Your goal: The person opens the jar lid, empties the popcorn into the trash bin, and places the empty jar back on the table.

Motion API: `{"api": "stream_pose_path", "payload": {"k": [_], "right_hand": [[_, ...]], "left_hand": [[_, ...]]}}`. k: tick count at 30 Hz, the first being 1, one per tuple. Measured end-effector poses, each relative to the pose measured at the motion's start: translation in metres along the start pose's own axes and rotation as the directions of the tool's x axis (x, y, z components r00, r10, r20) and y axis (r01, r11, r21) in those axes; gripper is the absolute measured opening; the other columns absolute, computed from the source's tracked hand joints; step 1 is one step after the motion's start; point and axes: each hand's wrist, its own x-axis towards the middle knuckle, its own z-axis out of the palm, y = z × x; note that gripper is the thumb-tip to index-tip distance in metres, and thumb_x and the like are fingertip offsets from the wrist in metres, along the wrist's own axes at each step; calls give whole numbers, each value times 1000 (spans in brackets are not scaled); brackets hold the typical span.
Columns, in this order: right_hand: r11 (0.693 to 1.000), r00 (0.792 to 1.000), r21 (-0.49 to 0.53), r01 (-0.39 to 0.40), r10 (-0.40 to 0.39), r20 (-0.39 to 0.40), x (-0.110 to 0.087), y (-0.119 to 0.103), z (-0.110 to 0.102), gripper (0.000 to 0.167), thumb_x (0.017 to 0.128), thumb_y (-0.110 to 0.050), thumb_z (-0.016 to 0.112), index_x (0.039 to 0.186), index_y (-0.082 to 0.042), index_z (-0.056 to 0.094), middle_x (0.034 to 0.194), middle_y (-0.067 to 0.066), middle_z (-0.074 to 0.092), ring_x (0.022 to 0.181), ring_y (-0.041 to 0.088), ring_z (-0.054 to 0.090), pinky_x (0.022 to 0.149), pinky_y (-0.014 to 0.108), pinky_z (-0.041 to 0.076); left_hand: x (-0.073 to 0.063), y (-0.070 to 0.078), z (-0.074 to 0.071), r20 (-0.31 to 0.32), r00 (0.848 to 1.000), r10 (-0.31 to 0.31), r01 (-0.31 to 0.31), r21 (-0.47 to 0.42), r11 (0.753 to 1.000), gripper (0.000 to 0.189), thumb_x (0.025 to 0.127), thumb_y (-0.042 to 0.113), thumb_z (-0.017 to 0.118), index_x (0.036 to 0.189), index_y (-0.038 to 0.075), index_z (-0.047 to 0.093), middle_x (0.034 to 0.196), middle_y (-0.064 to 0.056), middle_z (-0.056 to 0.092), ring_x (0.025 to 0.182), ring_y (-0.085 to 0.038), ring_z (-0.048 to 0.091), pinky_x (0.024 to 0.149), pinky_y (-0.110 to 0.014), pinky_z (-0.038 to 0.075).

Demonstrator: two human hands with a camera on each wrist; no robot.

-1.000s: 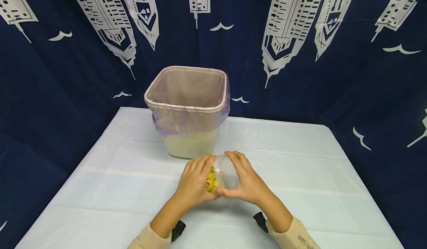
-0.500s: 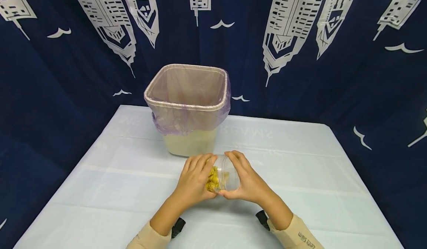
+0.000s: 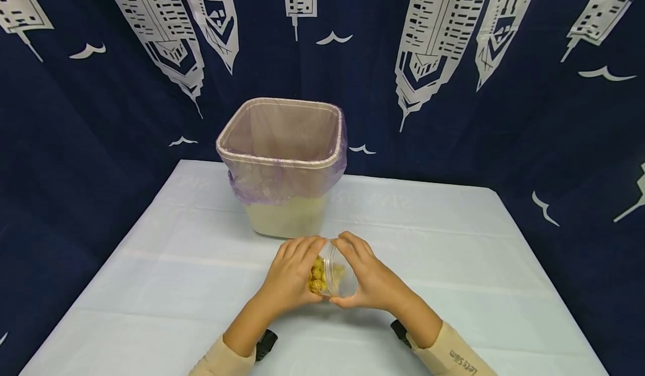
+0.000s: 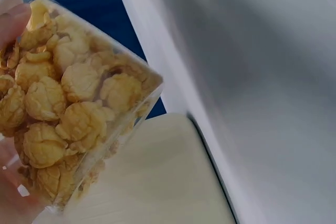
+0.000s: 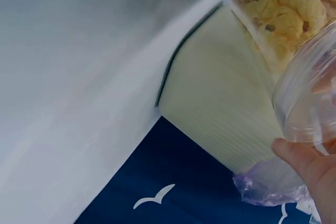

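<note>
A clear plastic jar [image 3: 317,275] of yellow popcorn lies tilted on its side between both hands above the table. My left hand [image 3: 289,275] grips its popcorn-filled body, fingers over the top and thumb below. In the left wrist view the popcorn [image 4: 79,98] shows through the jar's flat wall, with fingers at the frame's left edge. My right hand [image 3: 370,275] holds the clear round end, which looks like a lid [image 5: 307,90], fingers above and thumb beneath. Whether the lid sits fully on the jar I cannot tell.
Behind the hands a cream bin [image 3: 287,216] stands upright, with a translucent purple bag [image 3: 282,183] folded over its rim. A white cloth covers the table [image 3: 443,253]. A navy curtain [image 3: 353,85] with white building prints hangs behind.
My right fingers have shifted left across the clear end, and my right thumb has dropped slightly. The jar has tilted a little, and the popcorn inside has shifted.
</note>
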Motion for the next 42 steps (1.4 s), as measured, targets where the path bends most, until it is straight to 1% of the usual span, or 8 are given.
{"api": "stream_pose_path", "payload": {"k": [7,12,16,20,23,26,33,42], "right_hand": [[995,995,-41,94,-93,42,-2,3,0,98,58,-41,80,134,-9,28,137,16,25,126,33,25,85,41,45],[982,986,122,-147,136,92,-2,-8,-3,109,63,-49,76,144,-16,10,146,10,10,131,32,15,91,51,37],[874,895,191,-446,433,108,2,-22,-7,101,72,-51,68,145,-17,7,147,11,11,127,34,25,91,55,34],[766,783,164,-622,610,120,6,-30,-9,95,75,-57,61,143,-9,15,141,18,25,115,37,42,84,54,40],[721,740,170,-672,657,144,8,-30,-9,95,74,-59,60,142,-7,19,135,19,33,107,34,49,78,49,45],[696,729,220,-683,667,155,8,-28,-7,91,72,-56,64,140,-12,24,131,14,38,103,30,50,72,43,48],[723,788,330,-607,600,136,6,-22,-5,94,65,-47,75,139,-16,26,129,8,36,106,27,46,78,36,48],[954,962,134,-269,261,78,-2,-8,-7,102,61,-42,79,140,-12,21,139,7,26,120,27,37,90,41,40]], "left_hand": [[-1,-3,-1,30,1000,-4,4,-1,1000,100,45,46,83,128,8,42,124,-6,47,112,-23,42,95,-39,30],[0,-3,-1,30,999,-12,12,6,1000,102,47,49,82,129,6,40,125,-7,46,113,-23,42,95,-39,30],[2,-2,-2,6,1000,-10,10,4,1000,102,46,49,82,129,6,41,125,-8,46,112,-24,42,95,-41,30],[3,-1,-2,-11,1000,-5,5,23,1000,101,44,46,83,128,6,42,123,-8,47,111,-25,42,94,-41,30],[4,-1,-2,-11,1000,-4,4,44,999,100,44,45,83,127,7,42,122,-9,47,110,-25,42,94,-40,30],[4,-1,-2,-10,1000,-1,2,60,998,99,44,44,83,126,7,43,122,-9,47,110,-25,42,93,-40,30],[5,-2,-3,0,1000,2,-2,90,996,98,45,44,83,126,7,43,122,-9,47,110,-25,42,93,-41,30],[6,-3,-5,25,1000,16,-18,91,996,100,44,46,83,127,7,42,122,-8,46,110,-24,42,93,-41,30]]}}
